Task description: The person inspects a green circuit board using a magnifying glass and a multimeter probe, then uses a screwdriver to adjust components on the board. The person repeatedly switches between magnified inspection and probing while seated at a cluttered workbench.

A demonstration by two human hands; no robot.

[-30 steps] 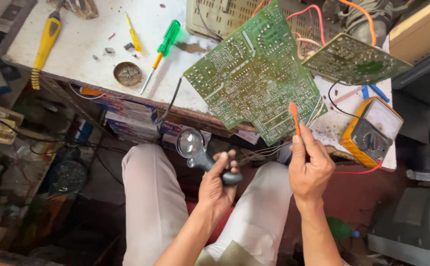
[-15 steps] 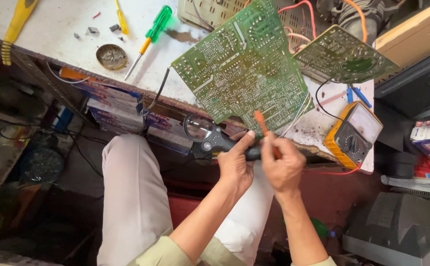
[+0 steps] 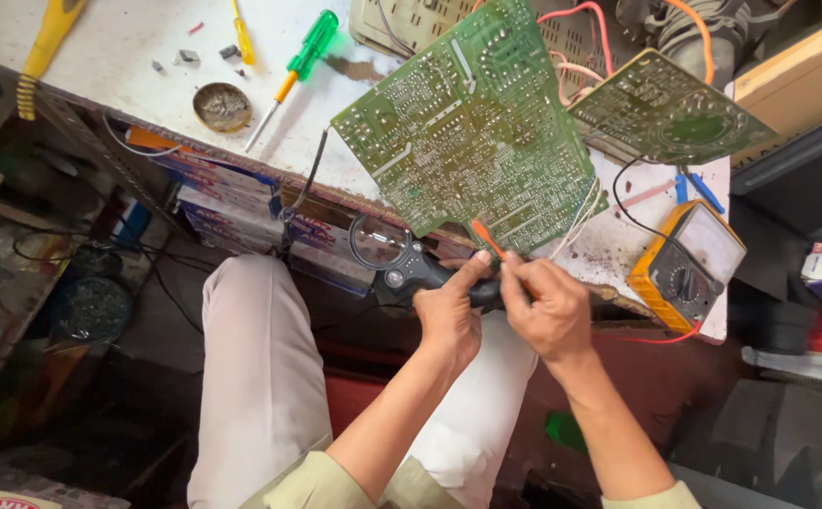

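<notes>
Gripping the black magnifier (image 3: 402, 264) by its handle, the left hand (image 3: 449, 316) holds it just below the large green circuit board (image 3: 472, 127), while the right hand (image 3: 548, 311) pinches an orange probe (image 3: 486, 240). Keeping lens steady and probe tip light on the board edge seems wise.

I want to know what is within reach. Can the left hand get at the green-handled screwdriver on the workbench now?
Probably not at once. The left hand grips the black magnifier, so it is occupied. The green-handled screwdriver lies uncovered on the workbench, beyond its edge, with nothing blocking the way.
</notes>
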